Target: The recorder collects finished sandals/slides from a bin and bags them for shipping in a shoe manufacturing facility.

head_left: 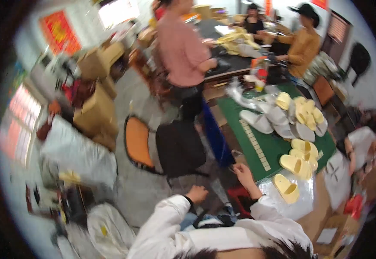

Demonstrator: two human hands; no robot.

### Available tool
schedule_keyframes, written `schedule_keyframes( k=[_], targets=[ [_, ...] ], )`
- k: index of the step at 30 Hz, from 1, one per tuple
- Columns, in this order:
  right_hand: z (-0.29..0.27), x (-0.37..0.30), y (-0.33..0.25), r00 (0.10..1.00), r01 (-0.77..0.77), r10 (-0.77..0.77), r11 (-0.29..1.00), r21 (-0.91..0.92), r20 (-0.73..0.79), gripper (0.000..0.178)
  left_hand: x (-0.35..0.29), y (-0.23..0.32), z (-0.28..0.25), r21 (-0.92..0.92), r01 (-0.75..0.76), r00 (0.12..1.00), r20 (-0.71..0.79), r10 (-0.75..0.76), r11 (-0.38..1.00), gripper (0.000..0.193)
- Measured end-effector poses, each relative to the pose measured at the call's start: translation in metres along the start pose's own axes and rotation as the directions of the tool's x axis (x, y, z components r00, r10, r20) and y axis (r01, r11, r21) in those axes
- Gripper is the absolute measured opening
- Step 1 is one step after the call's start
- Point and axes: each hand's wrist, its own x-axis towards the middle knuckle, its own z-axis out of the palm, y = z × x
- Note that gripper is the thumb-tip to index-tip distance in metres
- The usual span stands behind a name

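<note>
My left hand (197, 194) is in front of my body, over the floor, with its fingers curled in and nothing showing in them. Beside the near left edge of the green-topped table (239, 149), my right hand (245, 176) has its fingers pinched on a small thin object, too blurred to name. Closest to that hand on the table side is a pale yellow slipper (286, 188) on a clear plastic sheet (267, 192). More yellow slippers (298, 166) lie beyond it. Grey slippers (278, 116) are heaped farther back.
A black-backed chair (180, 146) and an orange-padded chair (138, 140) stand left of the table. A person in pink (181, 47) stands beyond them. Two people work at the far dark table (235, 64). Cardboard boxes (95, 110) and a large pale sack (78, 146) line the left.
</note>
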Motion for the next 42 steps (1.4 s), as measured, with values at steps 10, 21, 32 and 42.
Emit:
schedule_keyframes(
  k=[10,21,32,42],
  targets=[
    [0.292,-0.015,-0.067,0.831,-0.002,0.014,1.000,-0.023,0.556,0.019,-0.242,-0.084,0.150,-0.302,0.524,0.849,0.106,-0.518,0.797,0.018],
    [0.510,-0.051,-0.128,-0.098,0.561,0.338,0.795,-0.228,0.936,0.054,-0.368,-0.131,0.256,-0.857,0.345,0.926,0.246,-0.285,0.383,0.043],
    [0.642,0.099,-0.168,0.147,0.512,0.299,0.793,-0.332,0.943,0.048,-0.392,-0.382,0.306,-0.567,0.263,0.897,-0.156,-0.414,0.781,0.025],
    [0.737,0.254,-0.236,0.381,0.375,0.235,0.845,-0.382,0.894,0.036,-0.457,-0.619,0.115,-0.860,0.467,0.552,0.102,-0.828,0.205,0.028]
  ],
)
